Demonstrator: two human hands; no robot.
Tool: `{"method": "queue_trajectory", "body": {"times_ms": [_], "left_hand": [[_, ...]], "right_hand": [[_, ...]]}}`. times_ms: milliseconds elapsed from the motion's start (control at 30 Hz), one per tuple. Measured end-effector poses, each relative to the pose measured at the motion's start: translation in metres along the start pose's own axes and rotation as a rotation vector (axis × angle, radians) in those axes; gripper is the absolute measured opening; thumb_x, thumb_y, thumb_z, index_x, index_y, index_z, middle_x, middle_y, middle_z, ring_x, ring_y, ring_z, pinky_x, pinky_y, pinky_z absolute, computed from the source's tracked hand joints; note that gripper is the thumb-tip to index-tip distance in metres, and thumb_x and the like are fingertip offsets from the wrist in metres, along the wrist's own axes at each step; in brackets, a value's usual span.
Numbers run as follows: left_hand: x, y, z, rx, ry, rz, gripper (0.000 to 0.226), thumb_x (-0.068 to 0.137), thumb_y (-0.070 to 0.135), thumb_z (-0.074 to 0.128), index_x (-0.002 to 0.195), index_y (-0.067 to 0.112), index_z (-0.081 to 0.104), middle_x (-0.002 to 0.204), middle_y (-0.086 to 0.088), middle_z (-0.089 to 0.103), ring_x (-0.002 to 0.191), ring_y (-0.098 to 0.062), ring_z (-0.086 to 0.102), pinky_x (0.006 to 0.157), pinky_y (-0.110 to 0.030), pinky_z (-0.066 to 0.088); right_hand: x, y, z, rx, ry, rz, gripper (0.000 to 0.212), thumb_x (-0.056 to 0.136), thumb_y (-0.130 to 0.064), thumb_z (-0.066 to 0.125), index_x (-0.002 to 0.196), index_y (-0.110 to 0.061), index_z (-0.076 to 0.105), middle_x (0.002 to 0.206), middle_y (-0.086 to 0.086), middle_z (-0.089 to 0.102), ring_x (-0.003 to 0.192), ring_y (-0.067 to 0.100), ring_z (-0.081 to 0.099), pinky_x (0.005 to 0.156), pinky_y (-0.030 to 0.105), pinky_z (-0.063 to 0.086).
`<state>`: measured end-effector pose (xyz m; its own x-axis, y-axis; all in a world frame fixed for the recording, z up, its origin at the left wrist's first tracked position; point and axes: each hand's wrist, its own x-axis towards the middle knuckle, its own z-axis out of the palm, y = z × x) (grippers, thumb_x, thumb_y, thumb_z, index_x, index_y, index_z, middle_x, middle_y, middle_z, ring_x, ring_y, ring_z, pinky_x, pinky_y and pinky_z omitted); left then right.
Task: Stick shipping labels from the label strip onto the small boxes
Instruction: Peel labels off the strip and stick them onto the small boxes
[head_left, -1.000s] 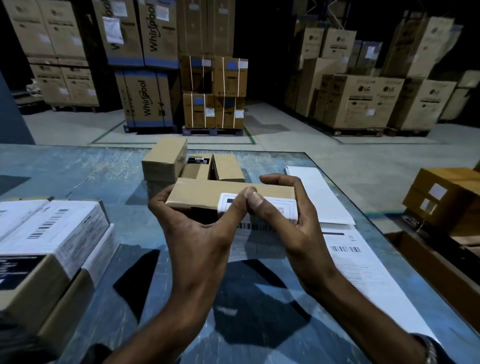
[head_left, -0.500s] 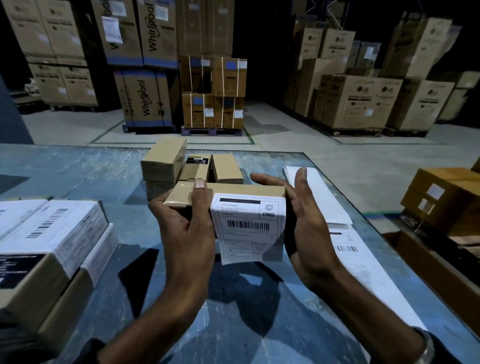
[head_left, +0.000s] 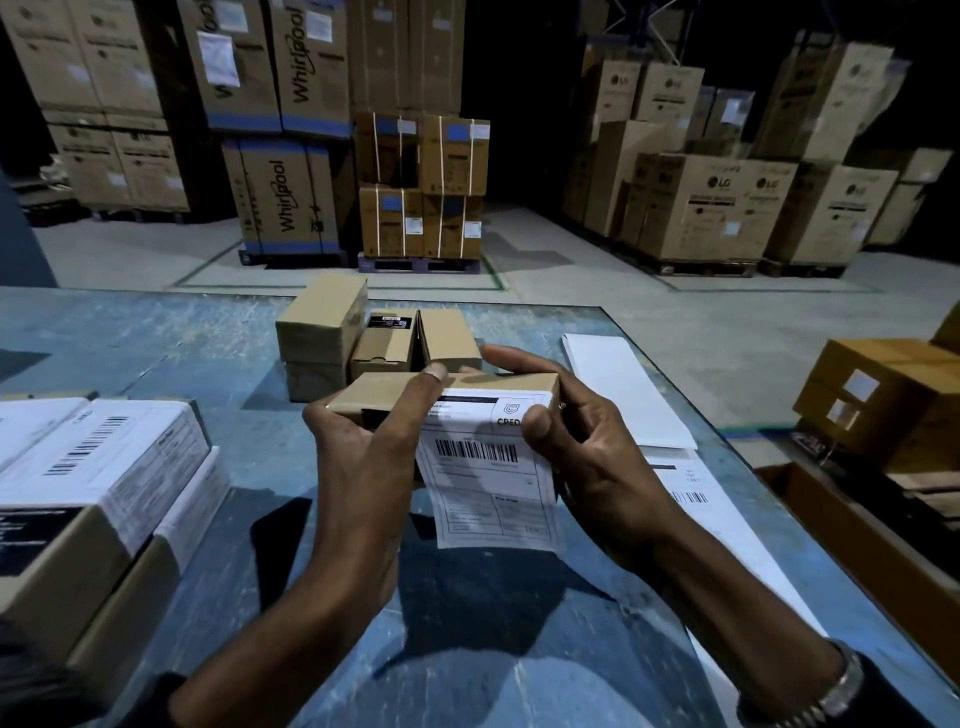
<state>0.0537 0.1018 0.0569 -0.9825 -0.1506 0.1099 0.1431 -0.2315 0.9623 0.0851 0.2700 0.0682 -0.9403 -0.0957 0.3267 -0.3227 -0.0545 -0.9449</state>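
- Far left edge of the table (head_left: 218, 332): a stack of labelled boxes (head_left: 98, 499), already done by the look of it. They run off the frame, so I can't count them.
- My left hand (head_left: 363, 457) is closed around the left end of the small box (head_left: 395, 395), thumb lying across the top right at the label's edge, the other fingers tucked under where I can't see them.
- The box is up off the table, over its middle, with the label (head_left: 483, 473) stuck along the top and the rest hanging down the near side, not pressed yet.
- My right hand (head_left: 587, 457) grips the right end, thumb down on the label's top right corner and covering part of the logo.
- Step-wise I'd say I'm mid-stick: top edge is on, and next I need to smooth the loose flap down the near face without creasing it.
- Behind the box, toward the far edge, a few unlabelled boxes (head_left: 322, 322) wait; my hands hide part of them.
- Right edge of the table: the label strip (head_left: 691, 493), partly under my wrist, print too small to read, with a blank white sheet (head_left: 623, 389) just beyond it.
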Motion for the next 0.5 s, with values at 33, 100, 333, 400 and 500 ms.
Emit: {"method": "queue_trajectory", "body": {"times_ms": [33, 100, 333, 400, 500], "left_hand": [[0.0013, -0.0007, -0.0010, 0.003, 0.005, -0.001, 0.069, 0.069, 0.055, 0.086, 0.120, 0.027, 0.049, 0.116, -0.006, 0.074, 0.102, -0.021, 0.076, 0.086, -0.047, 0.063], [0.0050, -0.0025, -0.0034, 0.021, 0.005, 0.007, 0.076, 0.071, 0.059, 0.088, 0.127, 0.020, 0.054, 0.113, -0.008, 0.077, 0.101, -0.024, 0.077, 0.087, -0.051, 0.062], [0.0095, -0.0089, -0.0067, 0.041, -0.021, -0.006, 0.082, 0.074, 0.067, 0.076, 0.131, 0.012, 0.056, 0.106, -0.008, 0.080, 0.097, -0.025, 0.078, 0.079, -0.051, 0.063], [0.0100, -0.0098, -0.0064, 0.051, -0.023, -0.032, 0.080, 0.077, 0.068, 0.074, 0.131, 0.012, 0.056, 0.106, -0.008, 0.080, 0.099, -0.025, 0.078, 0.080, -0.052, 0.062], [0.0110, -0.0092, -0.0059, 0.050, -0.011, -0.081, 0.073, 0.086, 0.066, 0.073, 0.129, 0.010, 0.058, 0.099, -0.007, 0.081, 0.097, -0.026, 0.077, 0.079, -0.051, 0.061]], "right_hand": [[0.0003, -0.0006, 0.0004, 0.023, -0.024, 0.022, 0.081, 0.067, -0.075, 0.085, 0.138, -0.040, 0.068, 0.138, 0.003, 0.072, 0.125, 0.029, 0.070, 0.095, 0.044, 0.062], [0.0012, -0.0011, 0.0009, 0.052, -0.054, 0.050, 0.075, 0.074, -0.068, 0.082, 0.141, -0.039, 0.066, 0.140, 0.001, 0.071, 0.125, 0.027, 0.070, 0.094, 0.040, 0.061], [0.0046, 0.0012, -0.0015, 0.175, -0.071, 0.089, 0.053, 0.097, -0.035, 0.064, 0.149, -0.022, 0.060, 0.149, 0.001, 0.066, 0.139, 0.023, 0.061, 0.119, 0.045, 0.047], [0.0051, 0.0011, -0.0025, 0.179, -0.059, 0.094, 0.047, 0.103, -0.029, 0.059, 0.149, -0.019, 0.060, 0.149, 0.003, 0.066, 0.139, 0.023, 0.061, 0.120, 0.045, 0.046], [0.0068, -0.0015, -0.0014, 0.149, -0.018, 0.107, 0.047, 0.105, -0.036, 0.055, 0.148, -0.020, 0.061, 0.146, 0.001, 0.068, 0.137, 0.023, 0.063, 0.121, 0.051, 0.044]]}}
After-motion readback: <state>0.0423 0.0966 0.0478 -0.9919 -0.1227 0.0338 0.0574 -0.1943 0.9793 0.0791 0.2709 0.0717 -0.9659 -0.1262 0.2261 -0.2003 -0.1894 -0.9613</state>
